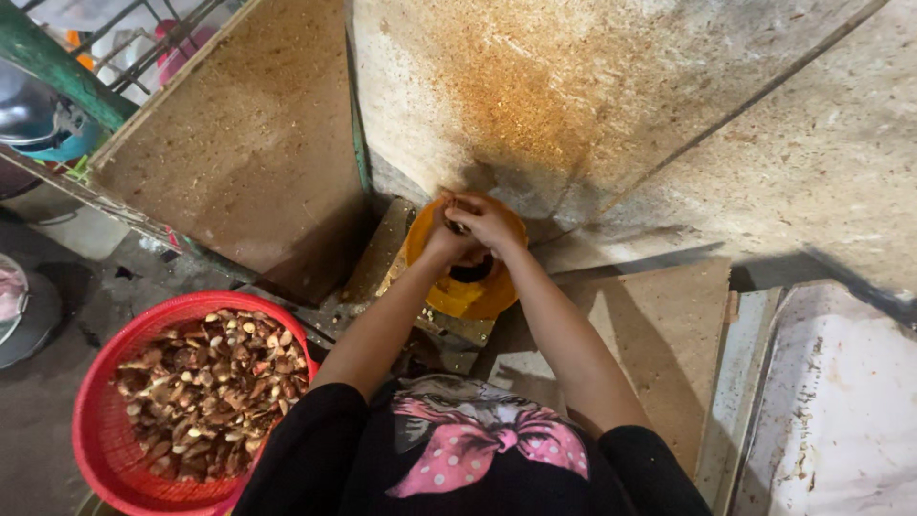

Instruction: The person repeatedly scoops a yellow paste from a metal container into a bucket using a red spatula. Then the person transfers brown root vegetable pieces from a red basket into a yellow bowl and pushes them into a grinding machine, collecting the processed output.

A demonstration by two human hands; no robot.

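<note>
Both my hands meet over an orange round bowl-like holder (468, 291) that sits on a low wooden block. My left hand (441, 232) and my right hand (485, 220) are closed together on a small dark object (458, 227) held between the fingers; what it is I cannot tell. A dark hollow shows inside the orange holder just under my hands. My forearms reach forward from black sleeves.
A red plastic basket (100, 420) full of brown and pale shell pieces stands at my lower left. Stained boards (248, 143) lean against the wall ahead. A flat brown board (659, 334) and a white sack (841, 401) lie at right. A metal pot (24, 110) sits upper left.
</note>
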